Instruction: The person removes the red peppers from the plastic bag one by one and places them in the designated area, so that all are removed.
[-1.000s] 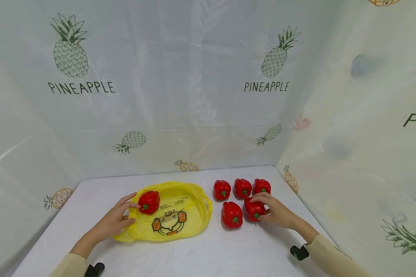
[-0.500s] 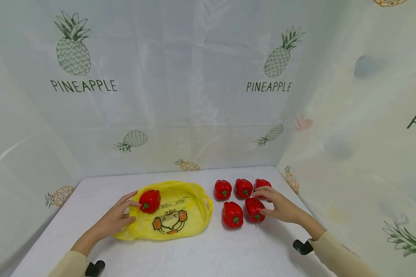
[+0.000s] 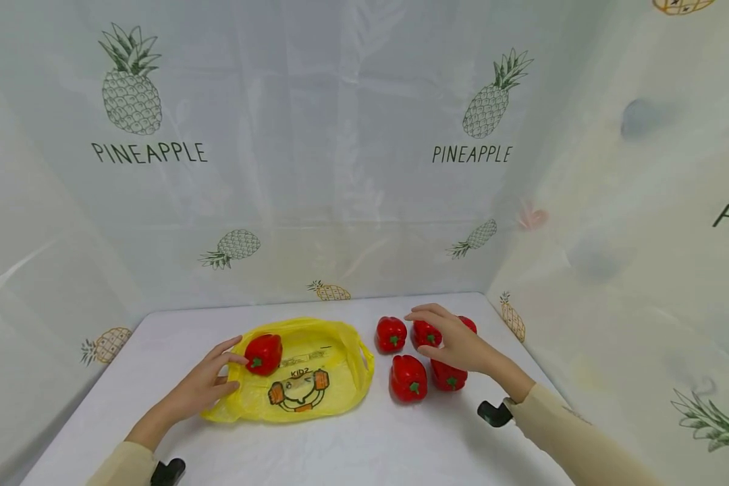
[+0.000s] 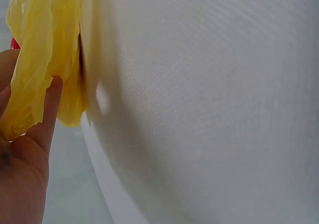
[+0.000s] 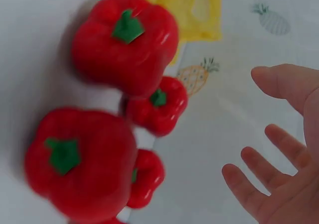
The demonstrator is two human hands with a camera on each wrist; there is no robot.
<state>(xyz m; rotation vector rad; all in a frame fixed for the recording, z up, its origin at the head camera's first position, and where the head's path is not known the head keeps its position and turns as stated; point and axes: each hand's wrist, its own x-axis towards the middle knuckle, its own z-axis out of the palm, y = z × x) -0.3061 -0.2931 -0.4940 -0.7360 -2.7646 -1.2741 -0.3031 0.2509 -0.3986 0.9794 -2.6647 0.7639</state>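
A yellow plastic bag (image 3: 334, 347) with a cartoon print lies on the table, its mouth spread. Inside its left end rests one red bell pepper (image 3: 264, 356) with a green stem. My left hand (image 3: 196, 391) holds the bag's left edge between thumb and fingers, fingertips right by that pepper. Right of the bag are several more red bell peppers in two rows, among them a front one (image 3: 408, 379) and a back-left one (image 3: 391, 335). Over this group hovers my right hand (image 3: 460, 343), fingers spread and holding nothing. It partly hides the front-right pepper (image 3: 449, 379) and the back ones.
A white cloth covers the table (image 3: 364, 452). Behind it hangs a pale curtain (image 3: 316, 169) with pineapple prints, and another sheet closes off the right side. Black cameras sit on both wrists, the right one (image 3: 494, 413) low over the table.
My right hand has let go of the front-right pepper, lifted, and moved left over the back row. That pepper stayed in place. My left hand has stayed at the bag.
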